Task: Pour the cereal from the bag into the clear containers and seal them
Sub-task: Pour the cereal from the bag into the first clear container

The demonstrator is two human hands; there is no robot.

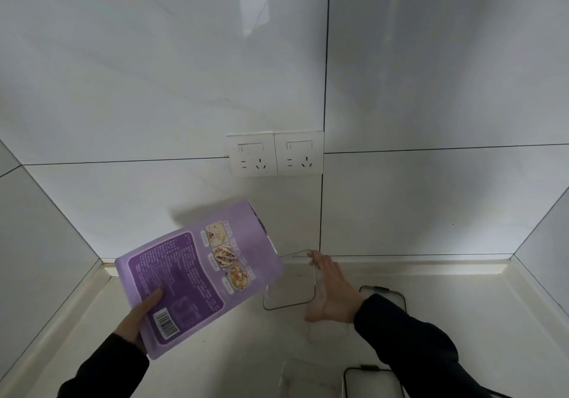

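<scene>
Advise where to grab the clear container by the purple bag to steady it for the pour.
Grip the clear container by its right wall, coming from the right, as the right hand does. The purple bag in the left hand tilts in from the left, so the open top and left side should stay free.

purple printed bag (197,277), clear container (291,280), seemingly black-rimmed lids (397,297)

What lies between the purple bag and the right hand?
The clear container is there, seen in the head view. The right hand holds its right side, and the purple bag, gripped by the left hand, tilts over its left edge.
</scene>
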